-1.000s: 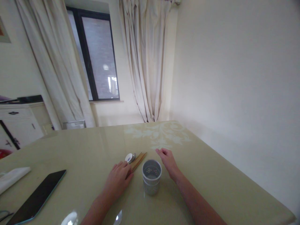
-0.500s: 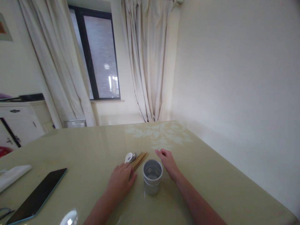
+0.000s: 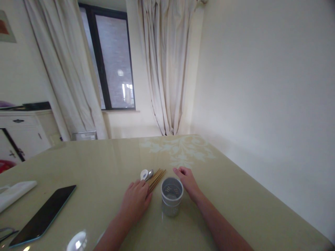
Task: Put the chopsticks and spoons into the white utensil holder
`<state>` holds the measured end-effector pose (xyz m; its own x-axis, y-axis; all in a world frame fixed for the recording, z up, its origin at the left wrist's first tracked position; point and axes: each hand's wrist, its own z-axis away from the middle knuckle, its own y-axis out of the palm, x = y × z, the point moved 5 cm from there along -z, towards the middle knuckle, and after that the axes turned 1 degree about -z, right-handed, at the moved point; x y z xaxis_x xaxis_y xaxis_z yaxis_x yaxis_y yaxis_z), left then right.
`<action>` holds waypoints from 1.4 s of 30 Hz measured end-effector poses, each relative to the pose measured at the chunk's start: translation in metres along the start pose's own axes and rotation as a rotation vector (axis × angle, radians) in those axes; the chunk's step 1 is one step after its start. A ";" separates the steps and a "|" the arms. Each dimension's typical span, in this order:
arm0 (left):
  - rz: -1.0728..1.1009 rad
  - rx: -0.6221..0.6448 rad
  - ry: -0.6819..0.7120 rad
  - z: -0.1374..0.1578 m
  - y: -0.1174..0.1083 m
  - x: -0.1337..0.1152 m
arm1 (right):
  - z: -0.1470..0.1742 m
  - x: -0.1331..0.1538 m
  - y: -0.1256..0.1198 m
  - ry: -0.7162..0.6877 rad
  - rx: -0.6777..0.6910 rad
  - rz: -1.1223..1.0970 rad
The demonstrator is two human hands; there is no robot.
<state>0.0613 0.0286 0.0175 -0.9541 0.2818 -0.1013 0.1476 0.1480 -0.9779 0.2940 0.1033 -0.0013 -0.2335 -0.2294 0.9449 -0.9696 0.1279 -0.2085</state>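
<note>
My left hand (image 3: 135,198) lies palm down over the lower ends of a bundle of wooden chopsticks (image 3: 157,178), fingers curled on them and thumb close in. Beside the chopsticks, a white spoon (image 3: 143,174) and a metal spoon (image 3: 150,174) show their bowls beyond my fingertips; their handles are hidden under the hand. A grey cylindrical utensil holder (image 3: 172,197) with small holes in its base stands upright between my hands, with nothing inside. Just right of its rim, my right hand (image 3: 186,177) rests closed on the table, with nothing visible in it.
On the left of the table (image 3: 104,164) lie a dark tablet (image 3: 44,214), a white object (image 3: 17,193) and part of a dark thin item at the edge. A shiny white round object (image 3: 77,241) sits at the near edge. A wall (image 3: 261,104) runs along the right.
The view has shifted slightly, so the table things appear a little further right. My left thumb looks closer to its fingers. My right hand has not visibly moved.
</note>
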 end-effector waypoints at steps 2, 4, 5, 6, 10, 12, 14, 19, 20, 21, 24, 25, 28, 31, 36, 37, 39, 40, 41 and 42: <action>0.014 -0.030 0.010 0.001 0.001 0.000 | 0.000 0.000 0.001 0.002 0.004 0.002; 0.029 -0.053 0.024 0.002 0.002 -0.001 | 0.000 0.000 0.002 0.002 0.005 0.003; 0.032 -0.063 0.032 0.001 0.003 -0.002 | 0.000 0.001 0.002 0.002 0.003 0.003; 0.033 -0.074 0.038 0.001 0.003 -0.003 | 0.000 0.002 0.001 0.000 -0.002 0.000; 0.077 -0.205 -0.018 -0.002 -0.006 -0.001 | 0.001 0.014 -0.009 -0.017 -0.062 -0.027; 0.167 -0.335 -0.046 -0.001 -0.016 0.001 | 0.005 0.030 -0.019 -0.073 -0.134 -0.065; 0.290 -0.495 -0.020 0.004 -0.027 0.000 | 0.015 0.052 -0.027 -0.182 -0.203 -0.101; 0.445 -0.700 0.190 0.019 -0.040 -0.015 | 0.043 0.096 -0.017 -0.418 -0.023 -0.121; 0.453 -0.697 0.218 0.021 -0.039 -0.019 | 0.047 0.098 -0.013 -0.434 0.022 -0.136; 0.460 -0.692 0.237 0.023 -0.037 -0.021 | 0.050 0.099 -0.010 -0.435 0.058 -0.157; 0.476 -0.677 0.251 0.025 -0.032 -0.025 | 0.052 0.097 -0.003 -0.385 0.131 -0.258; 0.478 -0.673 0.252 0.025 -0.031 -0.025 | 0.052 0.096 -0.002 -0.364 0.152 -0.292; 0.473 -0.672 0.278 0.024 -0.031 -0.025 | 0.047 0.095 -0.004 -0.310 0.144 -0.360; 0.459 -0.702 0.271 0.021 -0.032 -0.018 | 0.035 0.090 -0.022 -0.285 -0.051 -0.468; 0.272 -0.530 0.069 0.004 -0.018 0.004 | 0.016 0.074 -0.065 -0.314 -0.429 -0.703; 0.199 -0.442 0.033 0.000 -0.012 0.006 | 0.014 0.073 -0.070 -0.330 -0.448 -0.697; 0.066 -0.257 -0.016 -0.006 0.000 0.008 | 0.013 0.074 -0.072 -0.346 -0.423 -0.623; 0.019 -0.175 -0.032 -0.008 0.005 0.008 | 0.012 0.075 -0.068 -0.339 -0.374 -0.566; -0.015 -0.111 -0.044 -0.009 0.009 0.008 | 0.013 0.075 -0.062 -0.324 -0.304 -0.505; -0.035 -0.066 -0.052 -0.010 0.011 0.006 | 0.013 0.075 -0.054 -0.304 -0.219 -0.446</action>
<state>0.0592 0.0410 0.0079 -0.9709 0.2263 -0.0779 0.1287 0.2193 -0.9671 0.3276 0.0667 0.0780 0.1526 -0.5695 0.8077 -0.9489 0.1441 0.2809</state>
